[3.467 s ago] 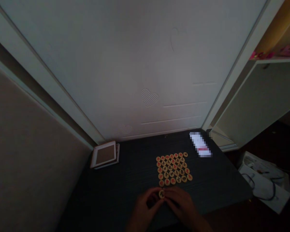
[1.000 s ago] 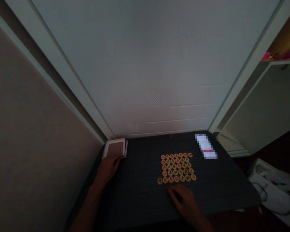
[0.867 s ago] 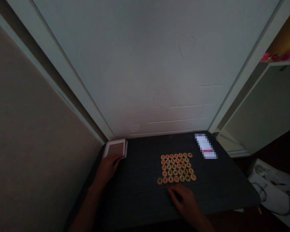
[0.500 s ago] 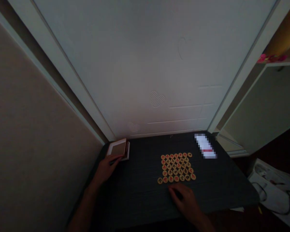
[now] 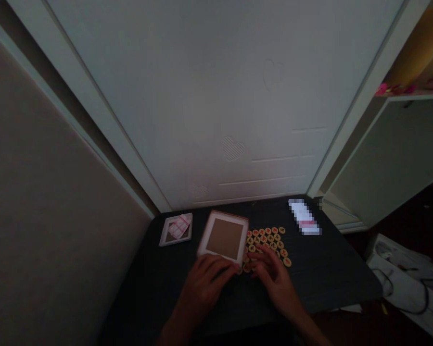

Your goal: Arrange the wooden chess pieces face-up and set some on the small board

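My left hand (image 5: 211, 281) grips the near edge of a shallow open cardboard box (image 5: 225, 237), with white inner walls, a brown bottom and a reddish rim. The box is tilted beside the block of round wooden Chinese chess pieces (image 5: 278, 243) and hides the left part of it. Red and black characters mark the pieces, which lie in rows. My right hand (image 5: 270, 271) is over the near pieces, fingers apart and close to the box's right side. Whether its fingertips touch any piece, I cannot tell.
On the dark table (image 5: 155, 288), the other box half (image 5: 163, 235) holds a folded pink-and-white sheet (image 5: 179, 226). A blurred-out phone-like object (image 5: 304, 217) lies at the back right. A white panel (image 5: 202, 105) rises behind. On the floor at right stands a white box (image 5: 407, 286) with cables.
My left hand has brought the box from the back left to beside the pieces, uncovering the other half and the folded sheet. My right hand has moved up over the pieces, its fingers spreading.
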Demonstrator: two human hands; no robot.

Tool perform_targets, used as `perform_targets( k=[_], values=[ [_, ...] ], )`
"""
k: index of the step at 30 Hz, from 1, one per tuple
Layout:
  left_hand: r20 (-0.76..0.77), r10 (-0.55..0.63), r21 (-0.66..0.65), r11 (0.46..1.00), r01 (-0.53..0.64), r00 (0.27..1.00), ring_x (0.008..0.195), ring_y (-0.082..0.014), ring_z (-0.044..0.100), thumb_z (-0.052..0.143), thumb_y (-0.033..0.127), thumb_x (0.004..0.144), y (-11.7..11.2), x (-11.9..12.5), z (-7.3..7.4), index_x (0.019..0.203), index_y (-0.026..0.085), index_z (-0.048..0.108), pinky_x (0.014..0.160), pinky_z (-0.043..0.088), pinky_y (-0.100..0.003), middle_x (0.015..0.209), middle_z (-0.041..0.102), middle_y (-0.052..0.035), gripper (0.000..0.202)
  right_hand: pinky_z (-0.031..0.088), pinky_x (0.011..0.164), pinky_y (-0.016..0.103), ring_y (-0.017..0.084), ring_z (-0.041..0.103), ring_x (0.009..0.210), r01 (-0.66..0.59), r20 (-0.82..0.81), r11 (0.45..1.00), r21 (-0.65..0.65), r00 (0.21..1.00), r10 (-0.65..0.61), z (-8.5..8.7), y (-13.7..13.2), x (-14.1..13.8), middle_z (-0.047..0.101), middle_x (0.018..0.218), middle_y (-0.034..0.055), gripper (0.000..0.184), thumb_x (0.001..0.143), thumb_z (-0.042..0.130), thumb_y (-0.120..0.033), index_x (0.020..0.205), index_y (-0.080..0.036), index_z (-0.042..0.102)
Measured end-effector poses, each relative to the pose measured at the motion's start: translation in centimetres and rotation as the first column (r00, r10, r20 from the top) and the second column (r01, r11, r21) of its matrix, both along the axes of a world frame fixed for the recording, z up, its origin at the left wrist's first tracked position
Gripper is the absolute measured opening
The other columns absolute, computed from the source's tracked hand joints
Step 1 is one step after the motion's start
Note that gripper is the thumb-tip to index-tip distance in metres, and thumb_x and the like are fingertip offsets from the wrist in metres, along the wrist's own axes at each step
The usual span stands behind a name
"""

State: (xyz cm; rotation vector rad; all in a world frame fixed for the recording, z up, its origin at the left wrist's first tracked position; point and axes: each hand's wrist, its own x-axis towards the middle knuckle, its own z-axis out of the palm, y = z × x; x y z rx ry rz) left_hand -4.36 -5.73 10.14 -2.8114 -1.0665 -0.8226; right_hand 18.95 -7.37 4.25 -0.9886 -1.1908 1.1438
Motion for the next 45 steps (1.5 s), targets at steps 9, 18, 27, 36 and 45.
perform_targets(
  k=[9,18,27,36,45],
  values=[
    [0.227,0.001,0.127,0.991,-0.031,0.974,0.109,-0.0262,0.072,0.071,0.021,0.092,-2.6,2.9,-2.4,0.12,0.034,0.065,0.096,0.06,-0.044,0.115,0.075,-0.0038,0.031,0.063,0.067,0.032,0.025,0.075,0.077,0.207,0.291,0.976,0.063,0.932,-0.216,0.8,0.6,1.1,0.078,0.087,0.0078,0.03,0.094,0.063,-0.05,0.097,-0.021,0.07],
    [0.441,-0.02,-0.148,0.984,0.095,0.897,0.118,-0.03,0.068,0.073,0.042,0.092,-3.0,0.8,0.5,0.135,0.03,0.057,0.094,0.063,-0.048,0.125,0.072,-0.0107,0.048,0.055,0.103,0.054,0.029,0.07,0.117,-0.031,0.391,0.83,0.557,0.891,-0.229,0.6,-0.6,3.7,0.076,0.121,0.0089,0.022,0.101,0.054,-0.028,0.115,-0.029,0.072],
    [0.203,-0.177,-0.018,0.983,0.184,0.963,0.116,-0.0228,0.071,0.069,0.027,0.097,-3.3,0.7,2.4,0.125,0.025,0.068,0.1,0.061,-0.037,0.121,0.078,-0.0049,0.029,0.057,0.101,0.059,0.03,0.07,0.116,0.012,0.359,0.696,0.718,0.851,-0.385,1.5,-1.1,4.1,0.077,0.117,0.0078,0.027,0.102,0.059,-0.028,0.127,-0.032,0.069],
    [0.314,-0.083,-0.06,0.993,0.106,0.946,0.106,-0.0224,0.076,0.069,0.022,0.096,-2.2,0.4,2.3,0.127,0.025,0.069,0.093,0.064,-0.034,0.116,0.08,-0.0044,0.031,0.059,0.098,0.049,0.028,0.069,0.118,-0.008,0.465,0.771,0.637,0.801,-0.376,1.5,0.2,4.6,0.072,0.125,0.0103,0.034,0.096,0.06,-0.017,0.128,-0.028,0.067],
    [0.558,0.485,-0.607,0.792,-0.067,0.674,0.116,-0.0264,0.07,0.057,0.038,0.1,1.2,0.2,-2.0,0.141,0.026,0.055,0.086,0.065,-0.037,0.137,0.067,-0.0114,0.043,0.063,0.074,0.029,0.02,0.077,0.091,0.057,0.549,0.959,0.279,0.809,-0.208,3.9,6.9,5.1,0.077,0.111,0.0078,0.034,0.101,0.054,-0.031,0.134,-0.023,0.054]
  ],
)
